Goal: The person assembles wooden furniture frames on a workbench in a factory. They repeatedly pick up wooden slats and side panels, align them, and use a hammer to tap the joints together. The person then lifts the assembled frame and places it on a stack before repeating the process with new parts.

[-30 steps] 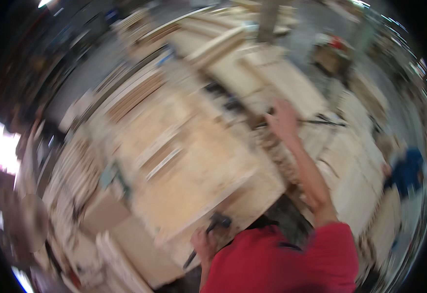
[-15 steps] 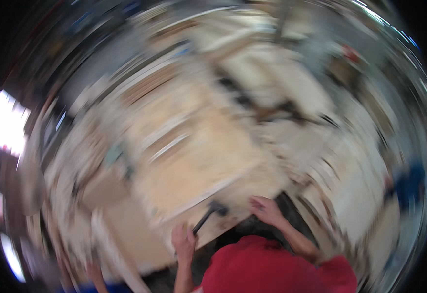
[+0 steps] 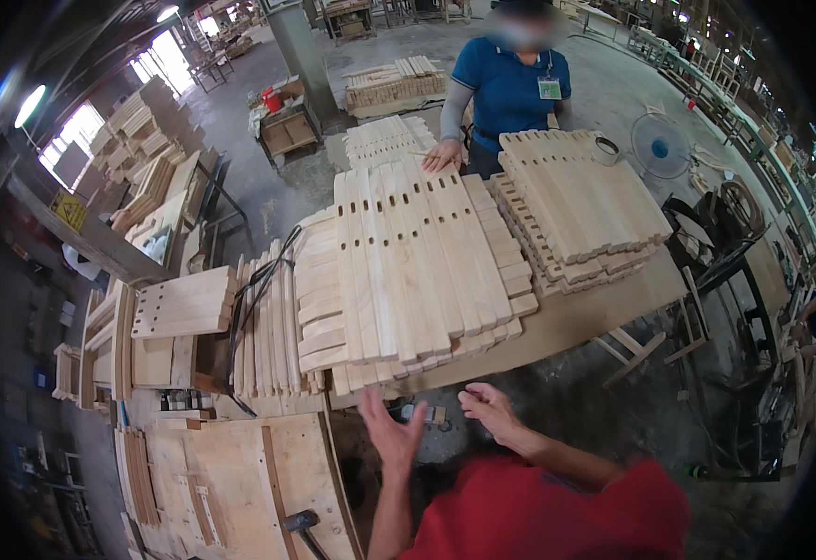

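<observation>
Both hands have come off the work since a second ago: then the right arm reached far out over the boards and the left sat by the hammer, now both hover empty near the body, and the view has swung to take in a long table.

Left to right. Flat pale plywood panel (image 3: 240,476) lies at lower left, with a dark-headed hammer (image 3: 301,521) resting at its near edge, well apart from either hand. Above it, a rack of upright pale wooden slats (image 3: 272,327) stands at the left end of the long wooden table (image 3: 604,313).

Left hand (image 3: 391,434), fingers spread and released, palm turned inward, holds nothing; it hangs just below the table's near edge. Right hand (image 3: 489,408), fingers loosely curled and open, also empty, sits beside it at the same edge, near but not touching.

Nearest to both hands is the stack of pale slotted wooden boards (image 3: 422,266), lying flat on the table's left half, its front ends reaching the near edge. Further right, a second stack of plain wooden boards (image 3: 580,201) sits by the far edge.

Across the table, a person in a blue shirt rests a hand (image 3: 442,156) on the slotted stack's far end. A round fan (image 3: 660,147) stands beyond the right end.
</observation>
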The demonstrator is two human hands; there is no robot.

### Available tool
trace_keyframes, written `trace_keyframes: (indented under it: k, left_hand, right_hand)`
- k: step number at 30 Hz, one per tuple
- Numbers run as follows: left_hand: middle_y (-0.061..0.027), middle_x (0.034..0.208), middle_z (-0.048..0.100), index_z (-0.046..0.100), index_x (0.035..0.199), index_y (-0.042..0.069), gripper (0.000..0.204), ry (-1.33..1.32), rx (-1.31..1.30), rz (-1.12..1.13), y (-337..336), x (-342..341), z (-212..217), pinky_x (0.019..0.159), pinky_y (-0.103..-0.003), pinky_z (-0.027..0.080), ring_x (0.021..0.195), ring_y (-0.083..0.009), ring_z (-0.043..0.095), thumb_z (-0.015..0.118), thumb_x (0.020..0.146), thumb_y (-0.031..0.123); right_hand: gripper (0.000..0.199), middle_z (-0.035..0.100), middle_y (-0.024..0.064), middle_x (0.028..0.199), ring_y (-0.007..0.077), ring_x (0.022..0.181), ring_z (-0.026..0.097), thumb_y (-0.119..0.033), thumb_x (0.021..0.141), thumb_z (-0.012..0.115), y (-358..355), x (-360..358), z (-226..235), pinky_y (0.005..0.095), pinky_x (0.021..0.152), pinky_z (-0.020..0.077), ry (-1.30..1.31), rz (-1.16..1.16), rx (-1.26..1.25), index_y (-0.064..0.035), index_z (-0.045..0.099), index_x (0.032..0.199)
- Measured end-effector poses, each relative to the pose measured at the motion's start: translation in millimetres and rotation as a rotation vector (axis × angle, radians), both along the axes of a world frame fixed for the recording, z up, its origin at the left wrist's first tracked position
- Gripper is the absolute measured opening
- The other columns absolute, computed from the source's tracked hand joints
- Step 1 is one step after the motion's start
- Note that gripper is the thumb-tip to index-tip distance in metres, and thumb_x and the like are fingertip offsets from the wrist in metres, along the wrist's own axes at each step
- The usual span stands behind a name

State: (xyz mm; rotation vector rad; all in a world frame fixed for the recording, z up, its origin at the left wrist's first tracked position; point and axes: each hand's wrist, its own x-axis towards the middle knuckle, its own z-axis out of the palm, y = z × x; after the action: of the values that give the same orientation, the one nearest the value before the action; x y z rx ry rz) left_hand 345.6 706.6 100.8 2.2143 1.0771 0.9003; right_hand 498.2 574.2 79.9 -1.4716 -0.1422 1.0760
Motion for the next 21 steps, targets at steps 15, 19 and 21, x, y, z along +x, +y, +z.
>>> trace_keyframes:
  k: [15,19,21]
  left_hand:
    - [-0.0283,0.104,0.061,0.063,0.107,-0.008,0.056,0.241,-0.07,0.289,115,77,31,0.087,-0.052,0.048,0.097,-0.0458,0.06,0.073,0.084,0.042]
    - [-0.0226,0.098,0.063,0.064,0.109,-0.007,0.052,0.159,-0.325,0.269,64,34,19,0.085,-0.046,0.05,0.093,-0.0363,0.062,0.075,0.084,0.036]
    - [-0.0147,0.107,0.069,0.067,0.114,-0.003,0.046,0.133,-0.662,0.321,47,-16,18,0.082,-0.038,0.052,0.093,-0.0237,0.066,0.076,0.087,0.034]
  right_hand:
    - [0.065,0.059,0.0194,0.131,0.0311,0.116,0.063,-0.041,0.093,0.073,102,42,7,0.0506,0.094,0.0569,0.508,-0.046,0.139,0.0002,0.053,0.139]
    - [0.064,0.061,0.0183,0.134,0.0331,0.12,0.062,-0.038,0.095,0.071,36,37,-6,0.0523,0.096,0.0565,0.538,0.192,0.018,-0.0019,0.051,0.144]
    - [0.062,0.061,0.0157,0.135,0.0314,0.122,0.061,-0.033,0.094,0.073,6,57,3,0.0511,0.098,0.0552,0.488,0.514,-0.053,-0.0027,0.051,0.144]
